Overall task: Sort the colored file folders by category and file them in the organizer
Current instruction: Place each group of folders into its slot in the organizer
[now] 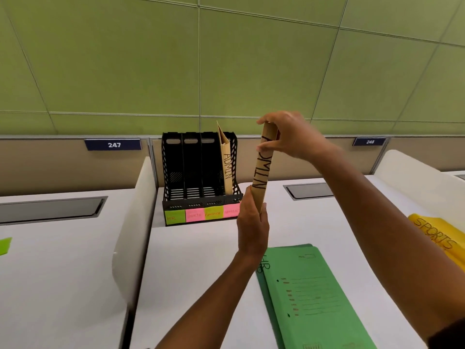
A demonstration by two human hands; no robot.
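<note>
I hold a tan folder (263, 170) upright in the air, its spine marked ADMIN facing me. My left hand (253, 230) grips its bottom end and my right hand (289, 136) pinches its top. It hangs just right of the black organizer (198, 172), apart from it. The organizer has several slots with green and pink labels along its front. Another tan ADMIN folder (227, 167) stands in the rightmost slot; the other slots look empty. Green folders (314, 298) marked HR lie flat on the desk near me. Yellow folders (437, 238) marked SPORTS lie at the right.
The white desk (196, 260) has white dividers, one at the left (133, 227) and one at the far right (412, 172). Grey cable hatches (308, 191) sit in the desk tops. A green sticky note (5, 245) lies on the left desk. A green wall stands behind.
</note>
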